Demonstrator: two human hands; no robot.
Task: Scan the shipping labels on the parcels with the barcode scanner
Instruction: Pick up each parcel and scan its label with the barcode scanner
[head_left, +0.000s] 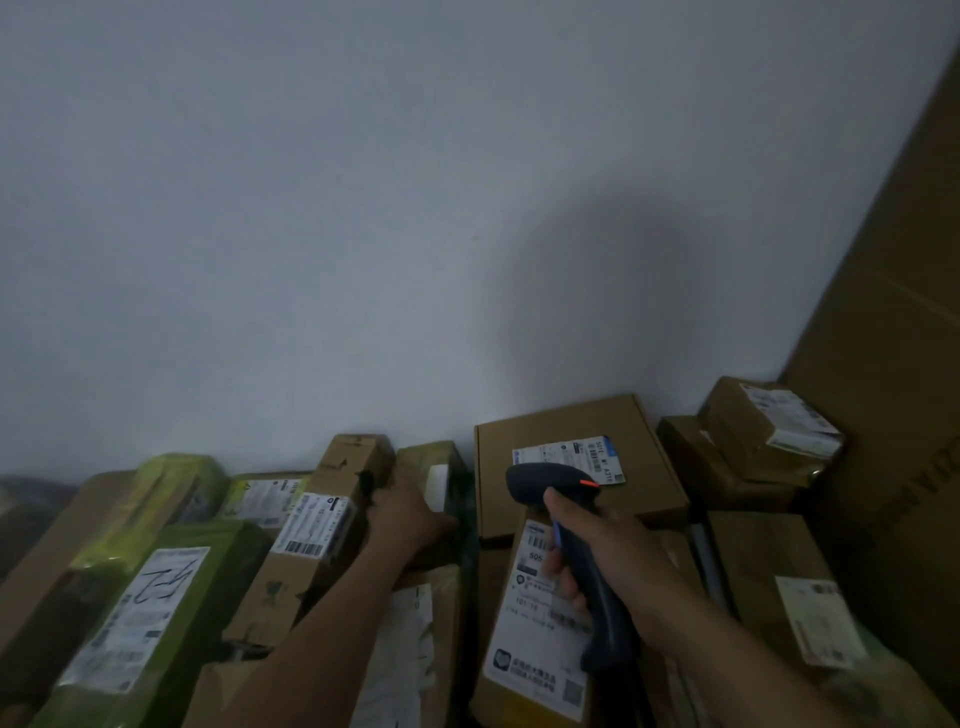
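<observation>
In your right hand (615, 553) you are gripping the scanner (551, 480), aiming at the label (569, 460) ahead, your left hand (405, 512) touching a parcel (422, 457), hold unclear.

Left hand (405, 514) reaches far forward, palm down, fingers nearly straight; right hand (602, 551) curls around the handle of the barcode scanner (550, 475), thumb upward

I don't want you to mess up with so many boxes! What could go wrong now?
Wrong label: the scanner in the right hand hangs over two close labels, the flat box's label and a lower label, so it might read the wrong one.
Slipping: the left hand reaches onto the tilted long box beside a green parcel; a push might shift them.
Dim light could make reads fail.
</observation>
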